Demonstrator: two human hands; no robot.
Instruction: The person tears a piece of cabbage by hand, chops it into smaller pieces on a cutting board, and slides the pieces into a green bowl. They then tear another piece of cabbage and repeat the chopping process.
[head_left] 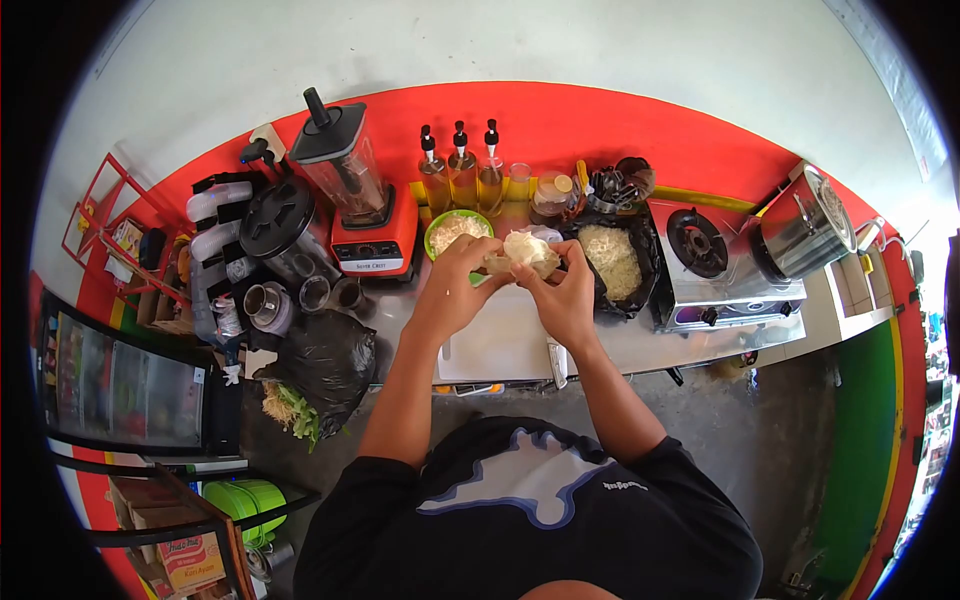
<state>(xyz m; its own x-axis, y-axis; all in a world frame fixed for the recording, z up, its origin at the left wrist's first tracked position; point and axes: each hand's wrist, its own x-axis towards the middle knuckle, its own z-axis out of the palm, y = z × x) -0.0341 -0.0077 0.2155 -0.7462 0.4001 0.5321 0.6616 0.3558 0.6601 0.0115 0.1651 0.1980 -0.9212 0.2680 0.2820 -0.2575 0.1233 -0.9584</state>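
Hands (455, 288) grip pale, lumpy wad (524, 248).

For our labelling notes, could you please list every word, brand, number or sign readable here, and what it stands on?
"SILVER CREST": on the front of the red blender base.
"Kari Ayam": on the yellow-and-orange carton at lower left; the larger brand lettering above it is too blurred to read surely.
Too small to read: the white lettering on the black T-shirt.
I can make out no numbers or signs.
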